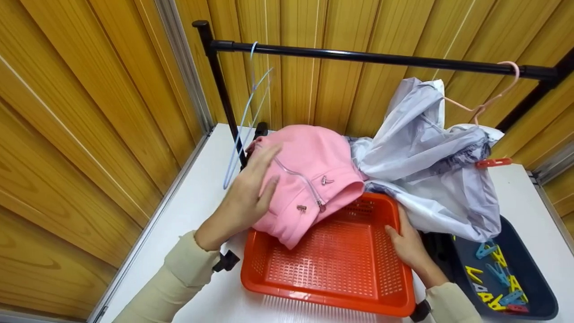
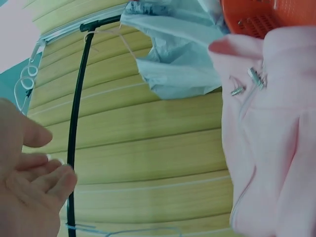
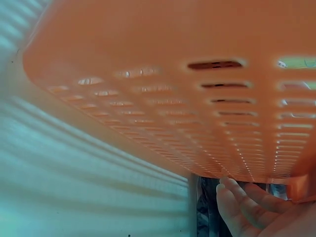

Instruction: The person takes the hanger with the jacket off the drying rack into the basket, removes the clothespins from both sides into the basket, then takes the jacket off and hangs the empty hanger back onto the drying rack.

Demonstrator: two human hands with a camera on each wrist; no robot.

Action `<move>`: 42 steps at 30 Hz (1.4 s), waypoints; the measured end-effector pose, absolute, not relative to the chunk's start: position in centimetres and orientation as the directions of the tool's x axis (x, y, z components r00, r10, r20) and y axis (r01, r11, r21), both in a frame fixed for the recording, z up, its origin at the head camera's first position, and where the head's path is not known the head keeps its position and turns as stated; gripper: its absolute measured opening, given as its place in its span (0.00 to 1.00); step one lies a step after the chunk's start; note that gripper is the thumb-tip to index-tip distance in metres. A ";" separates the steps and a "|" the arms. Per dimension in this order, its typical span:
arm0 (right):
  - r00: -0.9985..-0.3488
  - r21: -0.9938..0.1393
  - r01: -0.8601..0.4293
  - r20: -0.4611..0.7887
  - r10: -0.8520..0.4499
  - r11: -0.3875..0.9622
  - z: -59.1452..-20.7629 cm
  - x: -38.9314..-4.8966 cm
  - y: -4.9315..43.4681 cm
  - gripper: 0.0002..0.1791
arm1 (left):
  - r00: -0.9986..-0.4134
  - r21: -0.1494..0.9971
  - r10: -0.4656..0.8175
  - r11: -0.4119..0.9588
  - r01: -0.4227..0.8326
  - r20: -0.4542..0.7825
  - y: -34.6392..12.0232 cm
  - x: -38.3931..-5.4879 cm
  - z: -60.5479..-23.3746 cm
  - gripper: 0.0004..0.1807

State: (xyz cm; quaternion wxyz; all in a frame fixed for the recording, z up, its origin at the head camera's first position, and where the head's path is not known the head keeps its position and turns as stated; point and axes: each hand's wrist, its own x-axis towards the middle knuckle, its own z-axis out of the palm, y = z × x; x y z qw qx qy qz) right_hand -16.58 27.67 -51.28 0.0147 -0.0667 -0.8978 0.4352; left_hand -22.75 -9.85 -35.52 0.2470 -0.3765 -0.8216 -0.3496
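A pink zip-up jacket (image 1: 309, 152) with metal cord ends lies bunched over the far left part of a red plastic basket (image 1: 327, 301). My left hand (image 1: 249, 195) is at the jacket's left side, fingers extended and thumb apart. In the left wrist view that hand (image 2: 37, 182) holds nothing, and the jacket (image 2: 269, 148) hangs to its right. My right hand (image 1: 409, 246) grips the basket's right rim, thumb on the inner side. Seen from the right wrist, its fingers (image 3: 242, 197) reach under the slotted basket wall (image 3: 148, 44).
A black rail (image 1: 358, 56) crosses behind, with a bare blue hanger (image 1: 242, 125) at left. White-grey clothing (image 1: 417, 157) hangs on a pink hanger (image 1: 482, 107), a red clothespin (image 1: 493, 163) on it. A dark tray (image 1: 545, 287) at right contains several colored clothespins (image 1: 497, 273).
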 end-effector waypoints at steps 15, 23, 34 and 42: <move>-0.989 -0.792 0.123 -0.046 0.142 0.598 -51.3 -16.5 27.6 0.40 | -0.712 0.424 0.691 0.612 0.668 0.124 -6.7 -26.7 -39.8 0.48; -0.989 -0.791 0.111 -0.030 0.143 0.602 -51.4 -16.5 27.7 0.40 | -0.709 0.363 0.705 0.662 0.655 -0.007 -5.4 -28.5 -41.9 0.55; -0.989 -0.790 0.115 -0.033 0.146 0.603 -51.4 -16.4 27.7 0.40 | -0.723 0.327 0.686 0.704 0.630 -0.086 -3.8 -31.1 -44.0 0.56; -0.986 -0.779 0.129 -0.033 0.164 0.614 -51.3 -16.3 27.5 0.39 | -0.737 0.315 0.676 0.699 0.642 0.006 -3.3 -32.6 -45.5 0.42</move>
